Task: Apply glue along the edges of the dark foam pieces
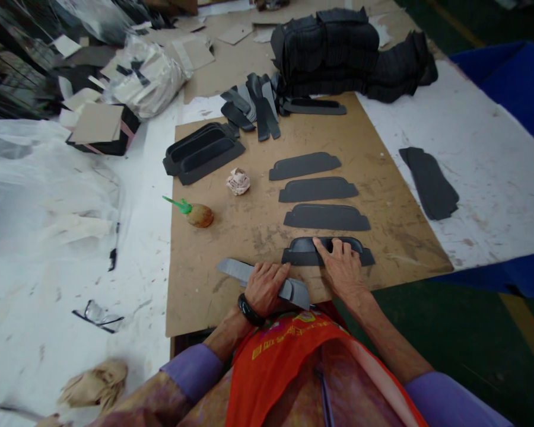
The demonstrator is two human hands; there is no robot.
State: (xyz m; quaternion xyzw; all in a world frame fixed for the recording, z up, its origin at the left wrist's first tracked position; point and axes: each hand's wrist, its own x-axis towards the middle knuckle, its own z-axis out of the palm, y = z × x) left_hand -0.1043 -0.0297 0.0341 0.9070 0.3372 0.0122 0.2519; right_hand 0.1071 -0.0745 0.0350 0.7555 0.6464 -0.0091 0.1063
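Note:
My left hand is closed over a stack of grey strips at the front edge of the brown board. My right hand presses spread fingers on the nearest dark panel, which has a glossy curved strip along its upper part. Beyond it lie three flat dark panels, the closest of them just above my right hand. A bottle with a green nozzle rests on its side at the left, near a crumpled wad.
Dark strips and trimmed pieces lie behind, before a large black stack. Further dark panels sit on the white surface at right. Glasses, plastic bags and a box are at left.

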